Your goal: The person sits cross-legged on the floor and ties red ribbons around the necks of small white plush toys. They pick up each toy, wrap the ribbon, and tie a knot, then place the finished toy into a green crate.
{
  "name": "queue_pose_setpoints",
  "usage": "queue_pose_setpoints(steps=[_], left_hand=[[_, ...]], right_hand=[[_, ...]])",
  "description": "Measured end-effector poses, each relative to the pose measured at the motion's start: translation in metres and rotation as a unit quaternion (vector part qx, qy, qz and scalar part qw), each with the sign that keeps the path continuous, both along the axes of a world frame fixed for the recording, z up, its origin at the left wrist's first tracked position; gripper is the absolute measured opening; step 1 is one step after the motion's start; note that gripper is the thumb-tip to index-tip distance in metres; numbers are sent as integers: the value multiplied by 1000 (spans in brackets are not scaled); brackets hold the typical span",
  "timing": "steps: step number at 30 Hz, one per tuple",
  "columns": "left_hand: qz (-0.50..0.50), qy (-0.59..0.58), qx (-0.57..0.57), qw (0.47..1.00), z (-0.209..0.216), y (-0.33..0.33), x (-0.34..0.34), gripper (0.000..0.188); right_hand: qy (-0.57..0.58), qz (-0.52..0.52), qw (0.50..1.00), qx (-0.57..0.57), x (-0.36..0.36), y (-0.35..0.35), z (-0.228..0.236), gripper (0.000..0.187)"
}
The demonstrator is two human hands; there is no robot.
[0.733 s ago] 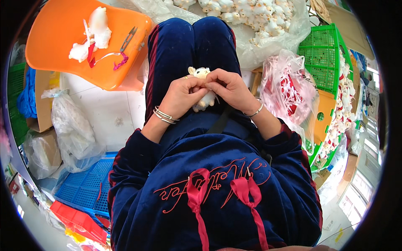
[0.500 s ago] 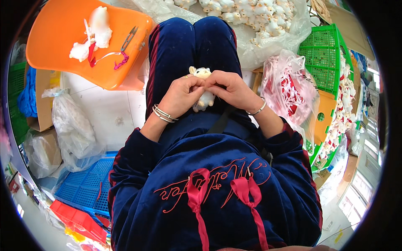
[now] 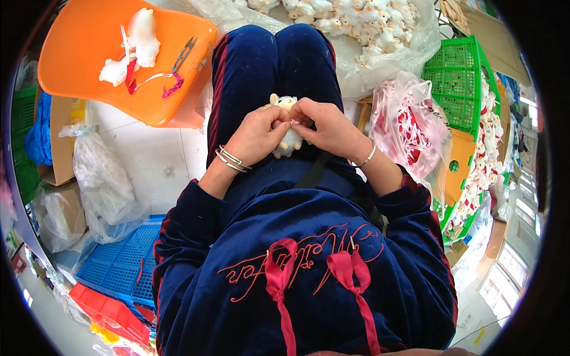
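A small cream-and-white plush animal toy [image 3: 289,144] lies upright on my lap, its round ear and dark eye showing above my fingers. My left hand [image 3: 259,135] is closed at the toy's neck, thumb and fingers pinched together. From the other side, my right hand [image 3: 330,129] is closed in a pinch at the same spot, its fingertips almost meeting the left ones. A tiny pale pink bit shows between the fingertips, too small to name. The middle of the toy is partly hidden by both hands.
On the left stands an orange stool [image 3: 89,65] with white plush toys [image 3: 142,38], thread snips [image 3: 185,54] and ribbon. Many white toys [image 3: 368,24] lie on plastic ahead. To the right are a bag of red and pink pieces [image 3: 409,127] and a green crate [image 3: 454,77]; a blue crate [image 3: 122,264] sits lower left.
My right hand has shifted slightly, its fingers lifting and turning so that a pale pink bit shows at the fingertips. The left hand and the toy stay nearly in place.
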State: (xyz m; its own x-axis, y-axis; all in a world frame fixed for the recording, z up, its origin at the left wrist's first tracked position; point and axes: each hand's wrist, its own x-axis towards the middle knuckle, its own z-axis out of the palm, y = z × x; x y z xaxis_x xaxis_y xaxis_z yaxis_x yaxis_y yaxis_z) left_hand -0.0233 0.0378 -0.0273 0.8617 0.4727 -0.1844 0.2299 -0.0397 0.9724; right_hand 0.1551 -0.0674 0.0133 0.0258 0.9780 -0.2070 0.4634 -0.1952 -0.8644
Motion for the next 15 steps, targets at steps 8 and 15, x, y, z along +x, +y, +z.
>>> queue_pose_setpoints(steps=[8, 15], left_hand=[[28, 30, 2, 999, 5, -3, 0, 14], [53, 26, 50, 997, 6, -10, -7, 11]], right_hand=[[-151, 34, 985, 82, -6, 0, -7, 10], [-127, -20, 978, 167, -16, -12, -21, 10]])
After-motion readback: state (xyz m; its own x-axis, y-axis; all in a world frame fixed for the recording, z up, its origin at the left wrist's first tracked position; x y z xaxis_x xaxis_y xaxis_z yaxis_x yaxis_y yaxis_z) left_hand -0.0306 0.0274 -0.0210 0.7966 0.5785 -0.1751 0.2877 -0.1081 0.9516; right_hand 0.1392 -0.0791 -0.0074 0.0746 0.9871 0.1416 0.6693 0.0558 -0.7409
